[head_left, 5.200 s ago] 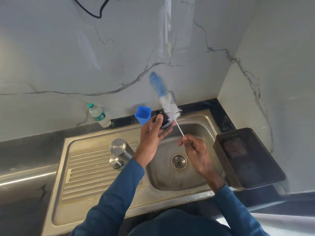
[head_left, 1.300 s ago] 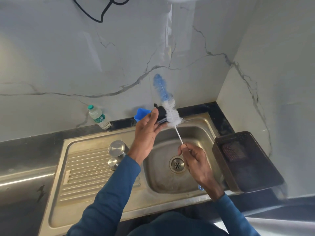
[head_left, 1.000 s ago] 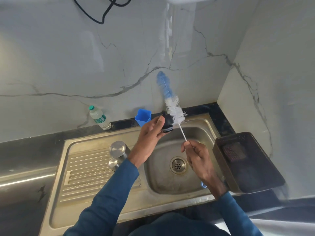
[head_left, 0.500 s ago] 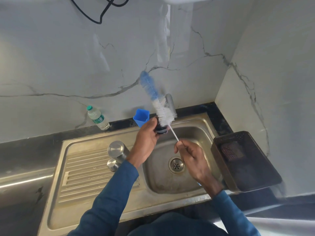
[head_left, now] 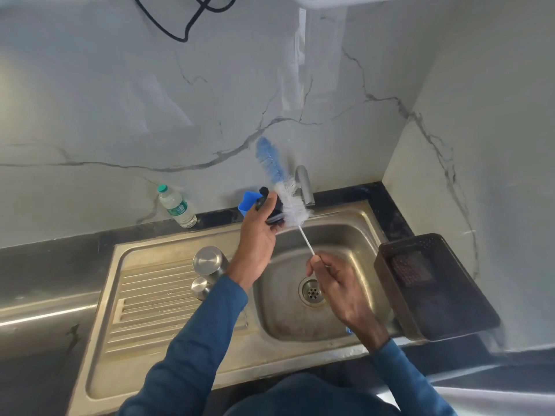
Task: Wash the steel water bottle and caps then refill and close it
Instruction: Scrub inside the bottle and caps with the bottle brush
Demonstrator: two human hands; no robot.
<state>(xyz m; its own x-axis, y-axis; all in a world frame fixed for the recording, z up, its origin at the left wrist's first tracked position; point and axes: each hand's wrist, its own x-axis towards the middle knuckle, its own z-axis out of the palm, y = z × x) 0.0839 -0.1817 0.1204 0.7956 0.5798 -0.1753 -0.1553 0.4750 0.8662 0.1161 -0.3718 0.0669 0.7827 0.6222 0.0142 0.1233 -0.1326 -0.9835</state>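
1. Left hand (head_left: 256, 232) grips a black cap (head_left: 274, 210) above the sink's (head_left: 168, 334) back rim.
2. Right hand (head_left: 336, 283) pinches the wire handle of a brush (head_left: 288, 193); its white bristles touch the cap, and the blue tip points up toward the wall.
3. Steel bottle (head_left: 210, 262) stands upright on the drainboard, with a small steel cap (head_left: 200, 287) just beside it.
4. Blue cup (head_left: 247, 201), tap (head_left: 304, 186) and plastic bottle (head_left: 177, 207) line the back edge; a dark basket (head_left: 432, 289) sits at right.
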